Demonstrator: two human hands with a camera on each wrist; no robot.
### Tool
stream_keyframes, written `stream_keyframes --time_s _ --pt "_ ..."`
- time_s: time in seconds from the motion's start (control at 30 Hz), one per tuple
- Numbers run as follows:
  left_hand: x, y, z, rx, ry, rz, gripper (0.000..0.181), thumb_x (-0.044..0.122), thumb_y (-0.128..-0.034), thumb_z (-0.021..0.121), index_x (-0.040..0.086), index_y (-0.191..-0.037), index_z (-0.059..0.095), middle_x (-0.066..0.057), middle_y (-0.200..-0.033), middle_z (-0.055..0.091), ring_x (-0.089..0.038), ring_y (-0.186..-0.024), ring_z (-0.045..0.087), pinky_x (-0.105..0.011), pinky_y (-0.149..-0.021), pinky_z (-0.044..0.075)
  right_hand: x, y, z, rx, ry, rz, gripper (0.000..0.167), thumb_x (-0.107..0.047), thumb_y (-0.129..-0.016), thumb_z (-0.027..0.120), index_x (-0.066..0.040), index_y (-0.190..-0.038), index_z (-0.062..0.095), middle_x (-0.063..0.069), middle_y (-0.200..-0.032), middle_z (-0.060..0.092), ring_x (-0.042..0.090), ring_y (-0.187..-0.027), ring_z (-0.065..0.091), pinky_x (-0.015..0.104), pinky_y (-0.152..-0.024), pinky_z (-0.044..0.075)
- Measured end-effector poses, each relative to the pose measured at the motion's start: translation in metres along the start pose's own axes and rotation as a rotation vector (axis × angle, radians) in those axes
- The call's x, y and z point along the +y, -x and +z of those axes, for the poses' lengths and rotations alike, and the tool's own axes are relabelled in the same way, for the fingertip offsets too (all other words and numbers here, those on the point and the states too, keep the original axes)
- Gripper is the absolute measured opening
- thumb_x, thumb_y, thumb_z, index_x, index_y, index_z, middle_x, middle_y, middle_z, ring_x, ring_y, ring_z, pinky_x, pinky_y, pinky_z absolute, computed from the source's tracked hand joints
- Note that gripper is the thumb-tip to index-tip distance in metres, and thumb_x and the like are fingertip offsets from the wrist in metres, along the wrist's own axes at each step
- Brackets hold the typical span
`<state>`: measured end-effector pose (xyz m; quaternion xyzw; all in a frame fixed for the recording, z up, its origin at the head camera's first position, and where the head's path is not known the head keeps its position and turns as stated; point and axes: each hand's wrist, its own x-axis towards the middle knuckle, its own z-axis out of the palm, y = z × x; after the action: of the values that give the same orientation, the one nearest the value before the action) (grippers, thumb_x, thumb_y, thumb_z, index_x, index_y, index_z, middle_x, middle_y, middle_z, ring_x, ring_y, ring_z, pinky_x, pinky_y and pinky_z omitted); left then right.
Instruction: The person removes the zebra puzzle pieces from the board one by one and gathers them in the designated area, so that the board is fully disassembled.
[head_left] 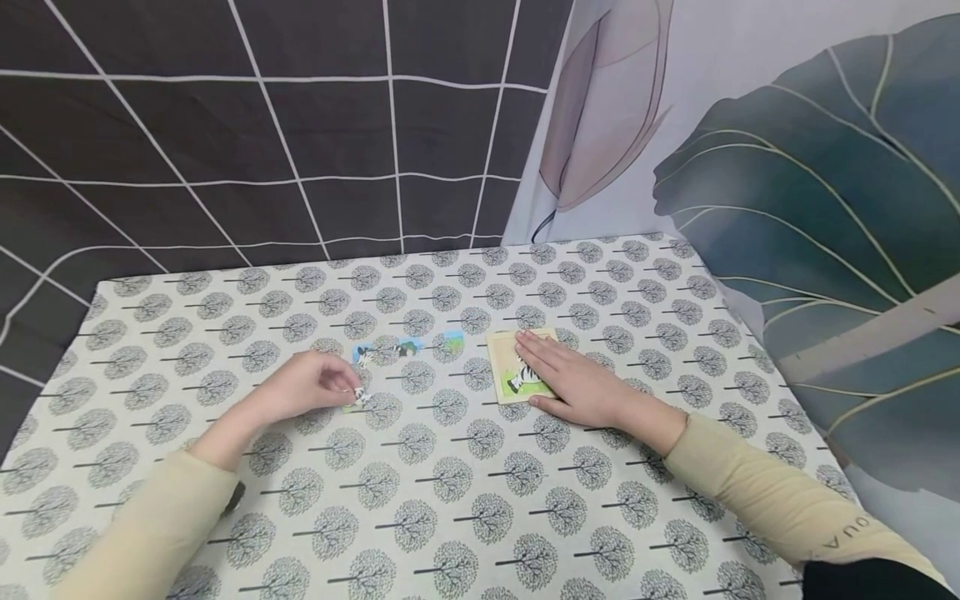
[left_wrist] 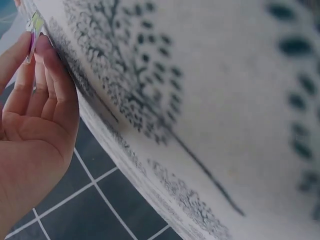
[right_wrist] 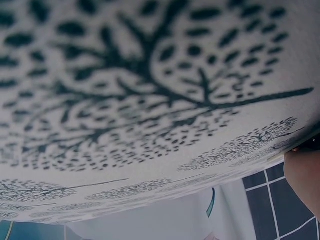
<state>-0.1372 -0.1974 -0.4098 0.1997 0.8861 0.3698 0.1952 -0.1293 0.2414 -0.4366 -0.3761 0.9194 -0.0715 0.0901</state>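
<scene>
In the head view my left hand (head_left: 311,385) pinches a small puzzle piece (head_left: 360,400) with white, black and green on it, just above the cloth. The left wrist view shows the piece (left_wrist: 34,35) between thumb and fingertips of the hand (left_wrist: 42,110). My right hand (head_left: 581,383) lies flat with extended fingers across a square wooden puzzle board (head_left: 504,397), which carries part of a zebra on green. That hand covers the board's right side. Only a bit of the right hand (right_wrist: 304,177) enters the right wrist view.
Beyond the left hand lie several loose puzzle pieces in a row, among them a zebra-head one (head_left: 363,356), a dark green one (head_left: 407,347) and a blue-green one (head_left: 453,341). The tree-patterned tablecloth (head_left: 450,483) reaches back to a dark gridded wall covering (head_left: 337,133).
</scene>
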Motion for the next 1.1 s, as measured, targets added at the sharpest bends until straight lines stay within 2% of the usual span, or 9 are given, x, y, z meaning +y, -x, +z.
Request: stream_keyframes --time_s 0.2,0.53,0.73,1.1 --pt "0.0026 -0.0038 0.0053 0.010 -0.037 0.004 0.018 0.009 -0.0870 0.083 0.005 -0.104 0.078 -0.005 -0.093 0.077 -0.013 -0.086 0.068 -0.033 -0.085 0.059 -0.0007 0.0003 -0.0001 0.000 0.000 -0.001 0.082 -0.047 -0.109 0.052 -0.004 -0.168 0.018 0.013 -0.178 0.012 0.032 -0.166 0.017 0.049 -0.135 0.019" --pt "0.0026 -0.0058 0.0081 0.036 -0.056 0.003 0.019 0.006 -0.0859 0.084 0.005 -0.104 0.078 -0.002 -0.088 0.074 -0.011 -0.082 0.064 -0.023 -0.078 0.056 -0.0008 0.0015 -0.0006 -0.007 -0.005 0.006 0.081 -0.046 -0.109 0.052 -0.004 -0.168 0.017 0.012 -0.179 0.011 0.031 -0.166 0.016 0.048 -0.136 0.018" --pt "0.0036 -0.0053 0.0088 0.047 -0.047 0.009 0.019 0.004 -0.0865 0.082 0.003 -0.105 0.078 -0.002 -0.084 0.070 -0.011 -0.079 0.061 -0.021 -0.073 0.054 0.0003 0.0024 -0.0005 -0.013 0.004 0.006 0.080 -0.047 -0.110 0.050 -0.004 -0.169 0.016 0.011 -0.179 0.010 0.030 -0.166 0.016 0.046 -0.136 0.018" --pt "0.0058 -0.0056 0.0073 0.071 -0.065 0.019 0.021 0.003 -0.0861 0.080 0.003 -0.107 0.077 -0.003 -0.087 0.070 -0.012 -0.081 0.061 -0.022 -0.074 0.054 0.0018 0.0004 0.0003 -0.004 -0.006 0.008 0.080 -0.048 -0.109 0.050 -0.005 -0.169 0.017 0.011 -0.178 0.011 0.030 -0.166 0.016 0.046 -0.136 0.018"
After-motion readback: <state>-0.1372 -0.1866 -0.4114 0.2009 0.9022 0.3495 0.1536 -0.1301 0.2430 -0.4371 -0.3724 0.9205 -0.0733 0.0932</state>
